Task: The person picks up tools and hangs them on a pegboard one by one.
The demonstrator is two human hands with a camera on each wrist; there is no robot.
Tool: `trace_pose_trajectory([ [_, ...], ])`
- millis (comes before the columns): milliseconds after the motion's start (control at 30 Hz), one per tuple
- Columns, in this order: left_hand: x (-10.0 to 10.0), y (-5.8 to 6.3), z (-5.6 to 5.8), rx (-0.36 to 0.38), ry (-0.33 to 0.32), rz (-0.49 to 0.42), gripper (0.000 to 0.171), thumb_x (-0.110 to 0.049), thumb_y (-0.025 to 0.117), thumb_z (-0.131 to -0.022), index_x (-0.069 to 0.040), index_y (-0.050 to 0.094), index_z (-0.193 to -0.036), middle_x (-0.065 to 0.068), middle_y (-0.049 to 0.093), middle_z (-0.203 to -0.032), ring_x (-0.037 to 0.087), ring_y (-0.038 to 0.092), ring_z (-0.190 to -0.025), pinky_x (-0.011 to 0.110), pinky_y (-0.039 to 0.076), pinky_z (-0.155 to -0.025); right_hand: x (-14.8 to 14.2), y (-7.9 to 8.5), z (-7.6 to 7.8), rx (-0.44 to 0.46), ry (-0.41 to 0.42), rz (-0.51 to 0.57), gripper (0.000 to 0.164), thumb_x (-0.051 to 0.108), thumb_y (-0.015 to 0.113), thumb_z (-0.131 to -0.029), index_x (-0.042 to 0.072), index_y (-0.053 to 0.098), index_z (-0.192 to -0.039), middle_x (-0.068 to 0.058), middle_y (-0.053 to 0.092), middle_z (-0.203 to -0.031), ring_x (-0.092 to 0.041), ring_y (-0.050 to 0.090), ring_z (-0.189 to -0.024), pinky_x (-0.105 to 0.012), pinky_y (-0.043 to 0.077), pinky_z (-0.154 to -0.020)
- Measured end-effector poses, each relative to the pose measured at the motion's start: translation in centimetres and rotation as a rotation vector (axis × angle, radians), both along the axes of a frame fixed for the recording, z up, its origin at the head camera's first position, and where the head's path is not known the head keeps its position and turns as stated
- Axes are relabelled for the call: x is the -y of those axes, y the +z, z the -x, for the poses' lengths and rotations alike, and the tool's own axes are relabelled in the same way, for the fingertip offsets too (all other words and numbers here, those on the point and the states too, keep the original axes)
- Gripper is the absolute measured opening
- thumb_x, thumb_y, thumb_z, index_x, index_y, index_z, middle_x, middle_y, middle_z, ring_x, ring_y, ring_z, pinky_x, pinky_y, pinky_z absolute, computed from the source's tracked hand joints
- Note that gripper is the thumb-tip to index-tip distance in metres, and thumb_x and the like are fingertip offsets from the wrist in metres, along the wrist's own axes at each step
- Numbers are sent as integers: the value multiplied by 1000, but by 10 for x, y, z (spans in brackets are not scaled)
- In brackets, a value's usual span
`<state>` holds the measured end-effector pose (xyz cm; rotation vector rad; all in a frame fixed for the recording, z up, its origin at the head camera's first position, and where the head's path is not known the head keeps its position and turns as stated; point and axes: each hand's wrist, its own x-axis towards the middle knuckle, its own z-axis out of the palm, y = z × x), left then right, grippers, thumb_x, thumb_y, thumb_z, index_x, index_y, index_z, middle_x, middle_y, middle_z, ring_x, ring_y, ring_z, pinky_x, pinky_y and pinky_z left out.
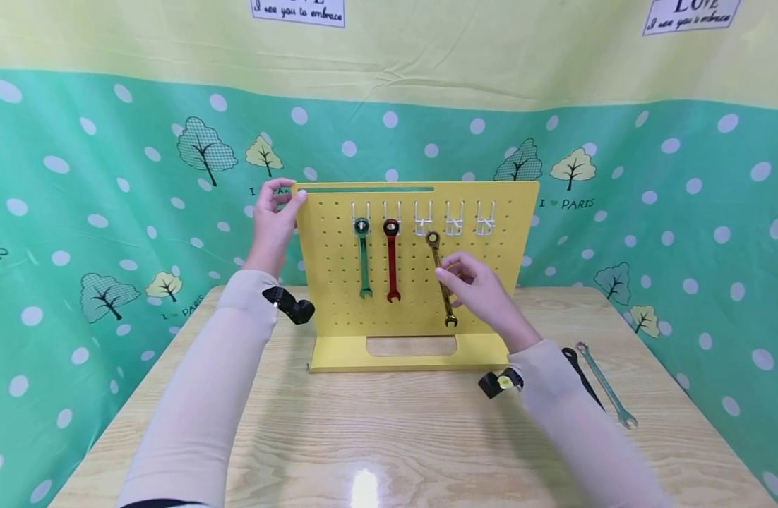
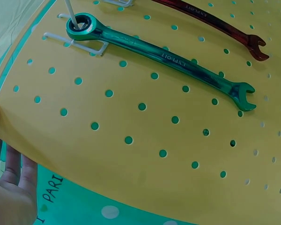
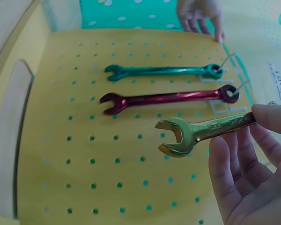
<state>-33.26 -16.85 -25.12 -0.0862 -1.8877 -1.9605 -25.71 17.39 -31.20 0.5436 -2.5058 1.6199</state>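
My right hand (image 1: 481, 291) pinches a gold combination wrench (image 3: 187, 136) by its shaft, ring end up and open jaw down. The ring sits just below the middle white hook (image 1: 423, 220), in front of the yellow pegboard (image 1: 338, 310). My left hand (image 1: 276, 224) grips the board's upper left corner, thumb on the front and fingers behind the edge. A green wrench (image 2: 164, 58) and a red wrench (image 1: 392, 264) hang by their ring ends on the two left hooks.
A black wrench (image 1: 579, 370) and a teal wrench (image 1: 608, 386) lie on the wooden table (image 1: 376, 430) at the right, beside my right forearm. Two hooks (image 1: 485, 220) at the board's right carry nothing. A dotted green curtain (image 1: 97, 212) hangs close behind and around the table.
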Motion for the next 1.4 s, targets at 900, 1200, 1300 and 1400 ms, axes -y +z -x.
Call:
trace_pose_trajectory([
  [900,-1,1,-2,1,-1,-1,26,-29,66,-98,-26,56,-122,4,54,-115,20,58,-104,38,51,-93,18,4,28,42,7,71,28,32,63,-101,10,59,-116,-18,62,-104,-27,59,-90,-40,59,-69],
  [1200,0,0,-1,3,-2,4,27,-30,67,-98,-26,57,-122,3,55,-117,20,58,-104,38,51,-93,19,0,33,88,1,71,28,34,63,-100,11,60,-117,-19,61,-112,-27,60,-96,-41,58,-77],
  [1300,0,0,-1,1,-2,5,27,-30,67,-98,-26,57,-122,3,55,-116,20,57,-104,38,51,-92,20,-1,36,97,2,74,29,35,64,-100,11,61,-117,-15,62,-112,-27,60,-99,-43,57,-80],
  [1400,0,0,-1,-2,-2,5,27,-30,67,-98,-26,57,-122,3,55,-116,20,57,-104,38,51,-92,21,-2,39,106,2,76,33,36,64,-100,10,61,-119,-15,62,-113,-28,60,-101,-44,56,-83],
])
